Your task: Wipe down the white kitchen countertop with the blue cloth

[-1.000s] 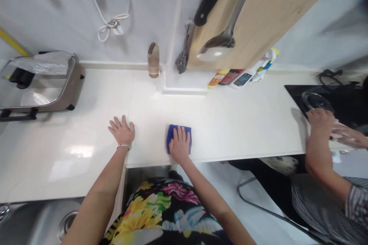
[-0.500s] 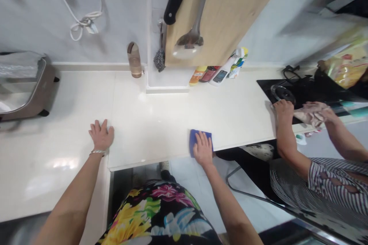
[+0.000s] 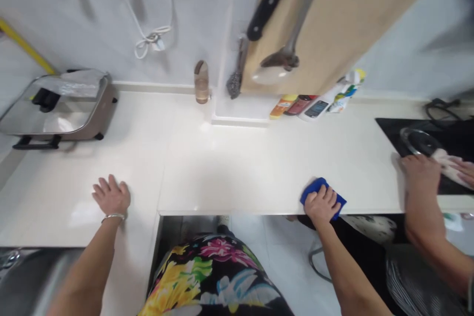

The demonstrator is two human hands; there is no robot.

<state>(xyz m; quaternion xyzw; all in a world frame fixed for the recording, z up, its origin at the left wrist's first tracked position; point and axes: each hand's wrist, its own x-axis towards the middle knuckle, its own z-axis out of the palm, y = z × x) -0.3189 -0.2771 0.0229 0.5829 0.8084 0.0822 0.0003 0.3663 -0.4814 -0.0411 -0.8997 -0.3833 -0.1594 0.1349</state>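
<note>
My right hand (image 3: 323,205) presses a blue cloth (image 3: 314,188) onto the cream countertop (image 3: 237,168), close to its front edge on the right, with the fingers curled over the cloth. Far to the left, my left hand (image 3: 111,196) lies flat on the counter, fingers spread and holding nothing; a bracelet circles that wrist.
Another person's hands (image 3: 420,172) work with a light rag at a black stove (image 3: 429,138) on the far right. An appliance with a metal lid (image 3: 59,108) stands back left. Bottles (image 3: 296,104) line the wall. A cutting board (image 3: 344,19), knife and ladle hang above. A sink (image 3: 22,281) lies bottom left.
My right hand has slid the blue cloth rightward along the counter's front edge, its fingers now curled. The left hand stays flat on the counter.
</note>
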